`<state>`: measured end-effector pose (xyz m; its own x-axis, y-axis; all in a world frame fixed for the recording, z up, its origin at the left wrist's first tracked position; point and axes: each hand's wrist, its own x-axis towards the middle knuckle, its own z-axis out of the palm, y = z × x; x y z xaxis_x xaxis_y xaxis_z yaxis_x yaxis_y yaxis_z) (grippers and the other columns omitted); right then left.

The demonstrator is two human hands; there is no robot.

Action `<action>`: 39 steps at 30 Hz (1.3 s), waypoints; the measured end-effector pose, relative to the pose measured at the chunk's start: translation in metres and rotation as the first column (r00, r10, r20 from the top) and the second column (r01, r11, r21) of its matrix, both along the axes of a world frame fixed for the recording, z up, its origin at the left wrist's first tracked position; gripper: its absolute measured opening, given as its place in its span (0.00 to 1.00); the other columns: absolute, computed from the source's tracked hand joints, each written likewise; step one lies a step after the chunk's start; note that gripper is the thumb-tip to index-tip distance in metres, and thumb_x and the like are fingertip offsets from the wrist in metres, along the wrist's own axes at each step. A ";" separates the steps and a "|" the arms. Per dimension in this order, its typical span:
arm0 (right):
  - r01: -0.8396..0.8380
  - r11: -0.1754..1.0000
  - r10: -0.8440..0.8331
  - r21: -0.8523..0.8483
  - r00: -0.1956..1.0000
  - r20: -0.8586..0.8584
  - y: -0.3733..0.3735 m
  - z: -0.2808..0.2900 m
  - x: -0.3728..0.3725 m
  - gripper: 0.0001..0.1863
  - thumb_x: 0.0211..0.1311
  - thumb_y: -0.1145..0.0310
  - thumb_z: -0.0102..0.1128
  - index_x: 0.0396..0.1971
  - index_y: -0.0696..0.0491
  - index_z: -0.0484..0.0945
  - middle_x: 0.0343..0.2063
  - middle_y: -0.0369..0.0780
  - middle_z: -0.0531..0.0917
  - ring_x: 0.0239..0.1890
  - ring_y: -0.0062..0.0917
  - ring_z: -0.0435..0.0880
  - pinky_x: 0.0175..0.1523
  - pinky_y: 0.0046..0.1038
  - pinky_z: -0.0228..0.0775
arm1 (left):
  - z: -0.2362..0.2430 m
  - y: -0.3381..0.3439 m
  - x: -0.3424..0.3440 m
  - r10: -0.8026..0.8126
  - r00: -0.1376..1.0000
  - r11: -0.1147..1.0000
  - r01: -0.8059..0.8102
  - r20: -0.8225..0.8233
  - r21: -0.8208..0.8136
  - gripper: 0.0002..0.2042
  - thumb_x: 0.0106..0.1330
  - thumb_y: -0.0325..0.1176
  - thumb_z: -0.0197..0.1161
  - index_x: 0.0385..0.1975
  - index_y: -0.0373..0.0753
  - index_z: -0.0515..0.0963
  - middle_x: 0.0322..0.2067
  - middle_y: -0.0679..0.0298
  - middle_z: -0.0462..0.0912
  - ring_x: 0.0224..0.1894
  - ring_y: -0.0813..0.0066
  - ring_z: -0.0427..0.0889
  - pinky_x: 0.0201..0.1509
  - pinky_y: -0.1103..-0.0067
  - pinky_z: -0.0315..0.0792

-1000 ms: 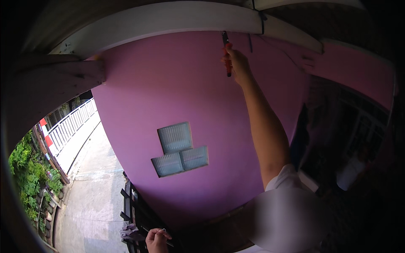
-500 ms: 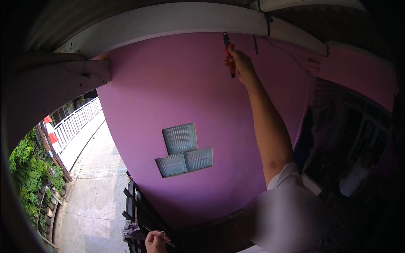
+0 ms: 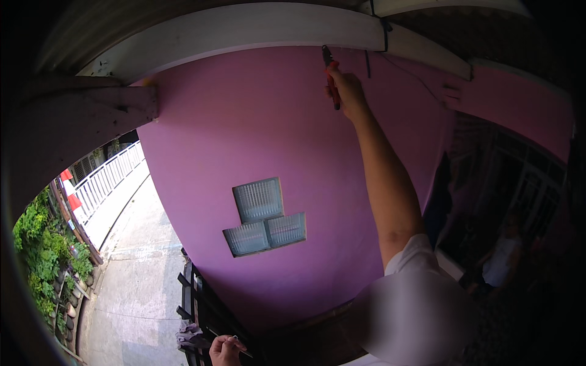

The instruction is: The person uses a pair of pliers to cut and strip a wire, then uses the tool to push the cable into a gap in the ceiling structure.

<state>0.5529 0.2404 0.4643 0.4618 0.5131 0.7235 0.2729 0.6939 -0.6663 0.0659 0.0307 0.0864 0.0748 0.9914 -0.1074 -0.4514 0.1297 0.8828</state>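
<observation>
Head view: right hand [image 3: 349, 94] grips red pliers [image 3: 331, 64], left hand [image 3: 226, 351] pinches an indistinct item [image 3: 235, 337]; wall [image 3: 268, 128] holds glass blocks [image 3: 259, 201].

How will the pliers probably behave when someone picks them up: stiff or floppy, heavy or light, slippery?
The pliers are probably stiff and rather heavy for their size, since their dark head looks metallic. The red handles seem unlikely to slip much: the right hand alone holds them raised.

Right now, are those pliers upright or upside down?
Upright, leaning slightly left: the right hand holds the red-handled pliers with their dark head uppermost, near the white beam.
</observation>
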 end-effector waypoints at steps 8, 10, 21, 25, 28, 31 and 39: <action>-0.248 0.931 0.260 -0.266 0.966 0.008 -0.012 0.017 0.008 0.20 0.64 0.51 0.60 0.35 0.57 0.76 0.24 0.35 0.74 0.25 0.21 0.77 0.32 0.27 0.69 | 0.004 -0.005 0.000 0.027 0.999 1.000 -0.027 -0.030 -0.006 0.04 0.67 0.28 0.63 0.31 0.37 0.78 0.26 0.64 0.80 0.30 0.75 0.79 0.39 0.77 0.74; 0.110 0.926 -0.048 -0.360 0.983 0.176 -0.004 0.023 0.000 0.20 0.65 0.54 0.57 0.36 0.59 0.78 0.27 0.41 0.79 0.27 0.28 0.81 0.33 0.31 0.72 | 0.003 -0.005 0.000 0.013 1.000 1.000 -0.014 -0.023 -0.004 0.04 0.67 0.28 0.63 0.31 0.37 0.78 0.26 0.64 0.80 0.30 0.75 0.79 0.39 0.77 0.74; 0.490 0.789 -0.399 -0.371 0.867 0.298 0.024 -0.212 -0.071 0.17 0.60 0.67 0.58 0.49 0.54 0.72 0.39 0.52 0.84 0.46 0.49 0.84 0.50 0.44 0.75 | 0.004 0.007 0.005 -0.050 0.999 0.999 0.050 -0.019 -0.016 0.04 0.69 0.29 0.63 0.33 0.37 0.78 0.26 0.64 0.80 0.30 0.75 0.78 0.39 0.79 0.71; 0.488 0.846 -0.403 -0.216 0.849 0.342 -0.002 -0.222 -0.045 0.14 0.61 0.67 0.57 0.47 0.54 0.75 0.33 0.53 0.82 0.37 0.47 0.85 0.41 0.42 0.76 | 0.000 0.022 0.006 -0.102 0.995 0.995 0.102 -0.012 0.003 0.04 0.70 0.29 0.62 0.34 0.36 0.78 0.27 0.63 0.80 0.30 0.74 0.78 0.39 0.78 0.71; 0.349 0.881 -0.248 -0.319 0.915 0.317 -0.012 -0.157 -0.027 0.11 0.63 0.65 0.55 0.36 0.58 0.77 0.28 0.49 0.81 0.30 0.36 0.85 0.35 0.39 0.75 | -0.004 0.027 0.011 -0.119 0.992 0.993 0.119 0.027 0.028 0.04 0.69 0.29 0.62 0.34 0.36 0.78 0.27 0.63 0.80 0.30 0.73 0.78 0.40 0.77 0.72; 0.380 0.832 -0.223 -0.405 0.897 0.382 -0.031 -0.076 -0.041 0.15 0.66 0.60 0.51 0.24 0.54 0.74 0.23 0.37 0.76 0.23 0.21 0.78 0.30 0.30 0.68 | -0.009 0.023 0.008 -0.108 0.993 0.993 0.106 0.045 0.048 0.04 0.69 0.28 0.62 0.34 0.36 0.78 0.27 0.62 0.80 0.30 0.73 0.78 0.40 0.76 0.72; 0.144 0.869 -0.048 -0.474 0.977 0.208 -0.017 0.001 -0.003 0.16 0.70 0.56 0.54 0.37 0.56 0.75 0.28 0.39 0.81 0.37 0.25 0.85 0.44 0.32 0.77 | -0.004 0.012 0.001 -0.039 0.999 0.999 0.039 0.012 -0.013 0.03 0.67 0.29 0.64 0.33 0.37 0.78 0.25 0.64 0.80 0.30 0.74 0.79 0.39 0.78 0.70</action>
<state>0.5496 0.2230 0.4657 0.4105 0.7802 0.4720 0.4720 0.2611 -0.8421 0.0670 0.0432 0.0822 0.1148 0.9862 -0.1190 -0.4561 0.1588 0.8757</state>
